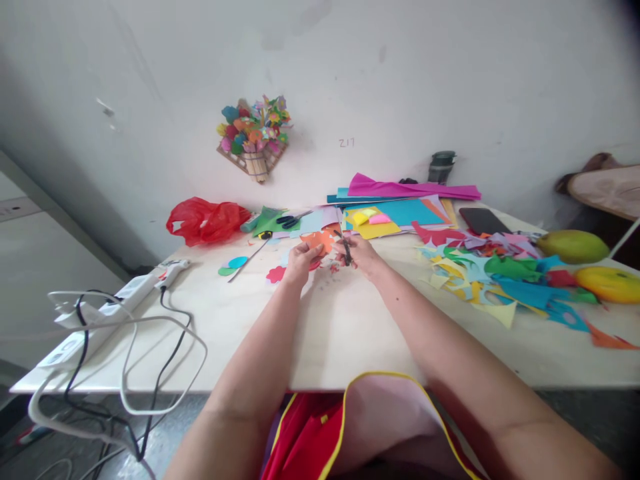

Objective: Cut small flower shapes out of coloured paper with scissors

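My left hand point(300, 261) pinches an orange paper piece point(323, 241) with a scalloped edge, held over the middle of the table. To its right, my right hand point(359, 253) grips dark-handled scissors point(347, 251), whose blades are close to the orange paper. Small paper scraps point(333, 268) lie beneath the hands. A red flower-shaped paper point(275, 274) rests just left of my left hand. Farther left are a blue paper circle point(237, 262) and a green one point(226, 271), beside a thin strip point(249, 260).
Coloured sheets point(417, 212) and a second pair of scissors point(287, 220) lie at the back. A red plastic bag point(205, 222) and power strips point(100, 320) are left. Paper offcuts point(515, 268), a phone point(484, 221) and mangoes point(573, 246) are right.
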`<action>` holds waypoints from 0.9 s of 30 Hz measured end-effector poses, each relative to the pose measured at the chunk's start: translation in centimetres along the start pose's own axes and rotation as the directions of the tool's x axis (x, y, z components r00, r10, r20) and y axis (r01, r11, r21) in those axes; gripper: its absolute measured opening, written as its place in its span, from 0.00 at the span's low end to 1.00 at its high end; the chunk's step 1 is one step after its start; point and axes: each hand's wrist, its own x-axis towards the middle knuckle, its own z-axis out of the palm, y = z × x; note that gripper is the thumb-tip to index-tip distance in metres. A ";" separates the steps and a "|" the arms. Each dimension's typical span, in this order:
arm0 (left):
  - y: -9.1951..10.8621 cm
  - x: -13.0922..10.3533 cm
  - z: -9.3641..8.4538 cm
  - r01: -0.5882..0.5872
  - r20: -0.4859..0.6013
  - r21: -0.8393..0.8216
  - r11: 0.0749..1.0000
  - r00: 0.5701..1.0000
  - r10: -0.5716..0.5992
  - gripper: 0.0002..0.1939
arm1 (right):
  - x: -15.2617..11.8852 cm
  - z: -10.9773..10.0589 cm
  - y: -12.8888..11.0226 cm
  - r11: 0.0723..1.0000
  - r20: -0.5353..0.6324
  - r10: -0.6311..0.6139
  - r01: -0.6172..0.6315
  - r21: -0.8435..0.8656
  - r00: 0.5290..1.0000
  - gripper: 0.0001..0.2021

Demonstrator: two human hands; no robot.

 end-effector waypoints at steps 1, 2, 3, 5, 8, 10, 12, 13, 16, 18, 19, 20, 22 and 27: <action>0.1 0.0 0.0 -0.003 -0.006 -0.015 1.000 1.000 0.003 0.23 | 0.1 -0.2 0.2 1.000 0.034 -0.008 0.008 -0.008 0.999 0.10; 0.1 0.0 -0.1 -0.005 -0.013 -0.029 1.000 1.000 0.005 0.23 | 0.3 -0.5 0.4 1.000 0.068 -0.011 0.012 -0.012 0.998 0.12; 0.2 0.0 -0.1 -0.007 -0.022 -0.041 0.999 1.000 0.006 0.22 | 0.4 -0.7 0.6 1.000 0.103 -0.016 0.018 -0.016 0.995 0.13; 0.3 -0.1 -0.2 -0.014 -0.041 -0.063 0.998 0.999 0.011 0.22 | 0.6 -1.1 0.8 0.999 0.166 -0.011 0.018 -0.039 0.986 0.15; 0.4 -0.1 -0.3 -0.030 -0.057 -0.085 0.996 0.998 0.025 0.20 | 0.4 -1.5 0.7 0.996 0.242 -0.009 0.029 -0.081 0.970 0.16; 0.4 -0.1 -0.4 -0.038 -0.059 -0.096 0.995 0.998 0.032 0.19 | 0.1 -1.6 0.4 0.991 0.294 -0.011 0.049 -0.122 0.956 0.15; 0.4 0.0 -0.5 -0.038 -0.054 -0.101 0.994 0.998 0.033 0.19 | -0.1 -1.8 0.2 0.983 0.340 -0.015 0.075 -0.165 0.940 0.15; 0.4 0.1 -0.5 -0.034 -0.050 -0.101 0.994 0.998 0.029 0.19 | -0.2 -1.9 0.0 0.980 0.359 -0.016 0.087 -0.181 0.933 0.15; 0.6 0.2 -0.9 -0.014 -0.026 -0.100 0.995 1.000 0.011 0.18 | -0.3 -2.3 -0.4 0.969 0.404 -0.013 0.111 -0.219 0.915 0.14; 0.8 0.3 -1.3 -0.006 -0.012 -0.097 0.995 1.000 0.005 0.18 | -0.4 -2.7 -0.7 0.958 0.431 -0.003 0.127 -0.259 0.902 0.14; 0.9 0.3 -1.6 -0.005 -0.011 -0.087 0.996 1.000 0.004 0.18 | -0.5 -2.9 -0.9 0.949 0.443 0.007 0.133 -0.285 0.897 0.15; 1.0 0.4 -1.9 0.001 -0.011 -0.068 0.998 1.000 -0.002 0.17 | -0.6 -3.2 -1.1 0.938 0.445 0.024 0.133 -0.319 0.895 0.15; 1.2 0.5 -2.7 -0.016 0.010 -0.037 0.999 1.000 0.016 0.16 | -0.7 -3.6 -1.4 0.919 0.444 0.052 0.131 -0.373 0.894 0.14; 1.4 0.7 -4.3 -0.027 0.083 0.060 0.998 0.996 0.022 0.13 | -0.7 -4.8 -1.7 0.879 0.477 0.122 0.129 -0.459 0.870 0.16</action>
